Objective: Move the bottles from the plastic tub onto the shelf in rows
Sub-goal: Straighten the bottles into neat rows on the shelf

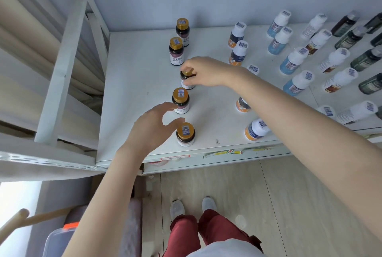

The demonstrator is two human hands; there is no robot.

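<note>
Gold-capped bottle stands pinched inside right grip; left grip splayed, holding nothing.

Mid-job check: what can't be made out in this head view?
Tub: head view, only a corner shows; bottom edge and left arm hide its contents.
Third bottle: right hand covers its cap.
Orange bottles: right forearm hides two partly.
Dark bottles: cut by right edge.
Labels: too small to read.
</note>
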